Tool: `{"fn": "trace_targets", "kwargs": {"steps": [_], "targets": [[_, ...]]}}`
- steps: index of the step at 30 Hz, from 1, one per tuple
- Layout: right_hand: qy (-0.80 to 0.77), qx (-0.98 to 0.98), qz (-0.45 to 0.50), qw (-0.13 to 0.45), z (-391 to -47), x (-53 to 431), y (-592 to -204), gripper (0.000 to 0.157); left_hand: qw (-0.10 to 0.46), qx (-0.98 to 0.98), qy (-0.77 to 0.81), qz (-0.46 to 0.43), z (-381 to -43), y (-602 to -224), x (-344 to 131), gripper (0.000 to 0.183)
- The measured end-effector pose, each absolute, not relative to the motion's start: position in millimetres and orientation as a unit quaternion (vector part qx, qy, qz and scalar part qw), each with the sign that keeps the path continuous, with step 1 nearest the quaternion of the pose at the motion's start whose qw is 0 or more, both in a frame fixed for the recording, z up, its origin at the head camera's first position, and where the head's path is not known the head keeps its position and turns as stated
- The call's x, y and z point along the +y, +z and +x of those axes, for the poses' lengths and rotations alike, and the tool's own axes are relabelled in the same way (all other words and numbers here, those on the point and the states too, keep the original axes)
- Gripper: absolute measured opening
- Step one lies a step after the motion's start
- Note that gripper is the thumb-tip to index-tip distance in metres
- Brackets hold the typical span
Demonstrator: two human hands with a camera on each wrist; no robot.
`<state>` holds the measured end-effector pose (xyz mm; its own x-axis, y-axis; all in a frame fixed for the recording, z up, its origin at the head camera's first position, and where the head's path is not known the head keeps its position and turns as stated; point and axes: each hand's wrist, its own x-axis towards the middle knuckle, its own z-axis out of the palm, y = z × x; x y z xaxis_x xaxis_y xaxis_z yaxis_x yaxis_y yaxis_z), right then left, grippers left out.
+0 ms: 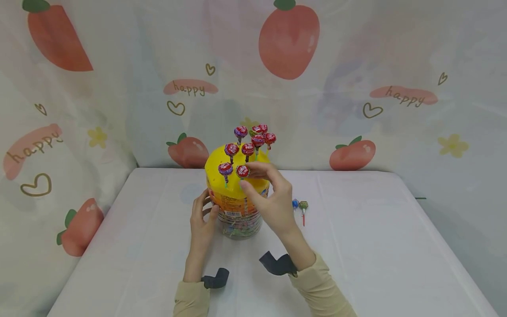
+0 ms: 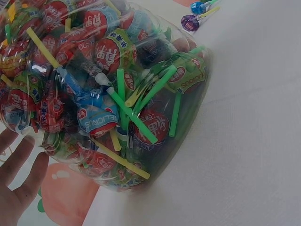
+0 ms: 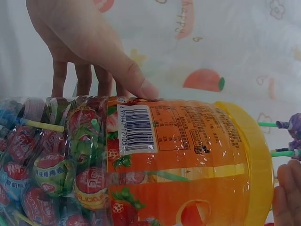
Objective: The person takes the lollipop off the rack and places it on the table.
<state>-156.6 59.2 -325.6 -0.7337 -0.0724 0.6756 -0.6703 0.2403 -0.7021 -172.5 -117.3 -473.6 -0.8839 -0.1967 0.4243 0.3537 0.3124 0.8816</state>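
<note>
A clear plastic jar (image 1: 241, 224) packed with wrapped lollipops stands upright on the table; it has an orange label (image 3: 178, 136) and a yellow lid (image 1: 218, 165). Several lollipops (image 1: 231, 149) stick up from the lid by their sticks. My left hand (image 1: 203, 220) holds the jar's left side, its thumb against the label and its fingers round the far side. Above the lid's front right, my right hand (image 1: 275, 198) pinches the front red-wrapped lollipop (image 1: 243, 171) between thumb and fingers. Only fingertips of that hand show at the edge of the right wrist view.
Right of the jar, a blue-wrapped lollipop (image 1: 295, 204) and a green-wrapped lollipop (image 1: 303, 205) lie on the white-covered table (image 1: 364, 246). A strawberry-print cloth (image 1: 253, 101) hangs behind. Dark straps (image 1: 277, 264) stick out at both wrists.
</note>
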Motion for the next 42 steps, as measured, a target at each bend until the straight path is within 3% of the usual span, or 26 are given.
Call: {"fn": "trace_targets", "kwargs": {"steps": [9, 26, 42], "targets": [[0.567, -0.739, 0.240, 0.272, -157.9, 57.6, -326.1, 0.029, 0.237, -0.774, -0.585, -0.050, -172.5, -475.3, -116.2, 0.051], [0.592, -0.701, 0.262, 0.298, -159.3, 57.6, -322.3, 0.031, 0.238, -0.770, -0.590, -0.054, -172.0, -473.4, -116.8, 0.051], [0.619, -0.671, 0.234, 0.335, -157.4, 98.3, -337.0, 0.030, 0.234, -0.769, -0.592, -0.055, -173.3, -475.5, -117.5, 0.052]]}}
